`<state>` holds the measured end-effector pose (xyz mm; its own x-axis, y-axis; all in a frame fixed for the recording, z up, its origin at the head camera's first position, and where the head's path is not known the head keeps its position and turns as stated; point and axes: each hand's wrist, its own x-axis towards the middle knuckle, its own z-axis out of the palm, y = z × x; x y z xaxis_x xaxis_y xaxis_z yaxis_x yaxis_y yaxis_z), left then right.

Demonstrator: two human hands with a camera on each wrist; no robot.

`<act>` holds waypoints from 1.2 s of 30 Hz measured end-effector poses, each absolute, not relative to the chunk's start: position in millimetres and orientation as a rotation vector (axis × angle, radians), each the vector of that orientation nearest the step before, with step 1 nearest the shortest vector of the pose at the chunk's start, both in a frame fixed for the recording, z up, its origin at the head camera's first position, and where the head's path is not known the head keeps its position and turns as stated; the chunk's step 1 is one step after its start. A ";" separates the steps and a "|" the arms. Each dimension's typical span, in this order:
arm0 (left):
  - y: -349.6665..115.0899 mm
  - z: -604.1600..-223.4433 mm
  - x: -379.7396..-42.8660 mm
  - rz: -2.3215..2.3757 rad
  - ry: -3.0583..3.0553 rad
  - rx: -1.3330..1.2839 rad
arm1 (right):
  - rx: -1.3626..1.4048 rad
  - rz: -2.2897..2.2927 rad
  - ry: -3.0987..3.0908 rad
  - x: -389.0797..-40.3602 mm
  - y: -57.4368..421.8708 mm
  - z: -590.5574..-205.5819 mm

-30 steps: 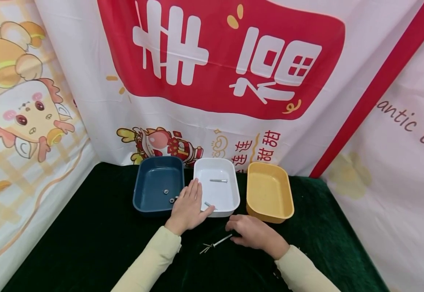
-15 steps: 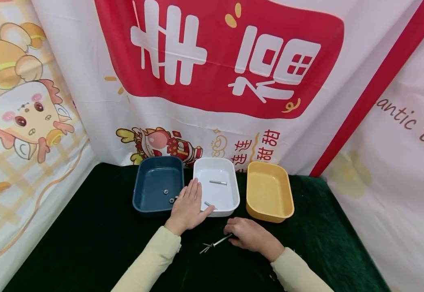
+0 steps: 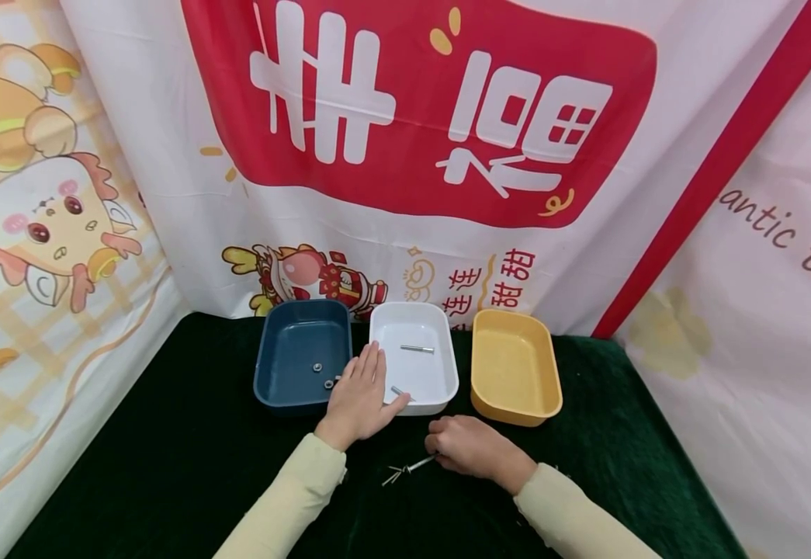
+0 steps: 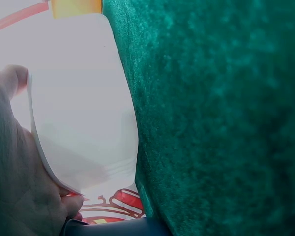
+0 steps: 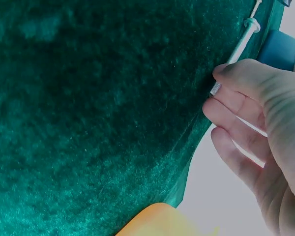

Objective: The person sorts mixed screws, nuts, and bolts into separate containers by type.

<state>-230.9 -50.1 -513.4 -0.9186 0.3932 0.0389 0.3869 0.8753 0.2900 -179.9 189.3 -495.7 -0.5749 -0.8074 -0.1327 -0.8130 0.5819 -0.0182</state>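
My right hand [image 3: 471, 450] is low over the green cloth in front of the trays. Its thumb and fingers pinch the near end of a silver bolt [image 5: 241, 46]; a washer-like ring [image 5: 252, 24] sits around the far end. Several thin screws [image 3: 393, 475] fan out beside that end. My left hand [image 3: 358, 400] lies over the near-left corner of a white tray [image 3: 447, 373], fingers straight and thumb along the front rim. Inside that tray are a long bolt [image 3: 417, 349] and a second one [image 3: 400, 392], partly behind the thumb.
Left of the white tray stands a blue tray [image 3: 286, 334] with several nuts [image 3: 317, 367]. A yellow tray [image 3: 517, 365] stands to the right. Green velvet cloth [image 3: 188, 450] covers the table, and printed curtains [image 3: 405, 202] hang behind and at the sides.
My right hand has shifted slightly left, and its fingers have closed on the end of the bolt. The left hand has stayed on the white tray.
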 end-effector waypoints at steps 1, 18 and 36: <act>-50.0 -514.3 -231.4 0.452 3.019 0.626 | -1.388 0.065 2.678 -180.1 189.5 -496.1; -49.4 -516.9 -232.6 0.418 3.001 0.613 | -1.369 0.157 2.695 -172.9 198.7 -482.0; -50.6 -515.5 -231.7 0.429 3.009 0.618 | -1.350 0.084 2.692 -165.5 208.2 -447.8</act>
<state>-231.7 -50.6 -515.5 -0.9199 0.3919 0.0161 0.3808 0.8824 0.2761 -165.5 208.2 -447.8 -0.5921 -0.7937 -0.1396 -0.8008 0.5988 -0.0082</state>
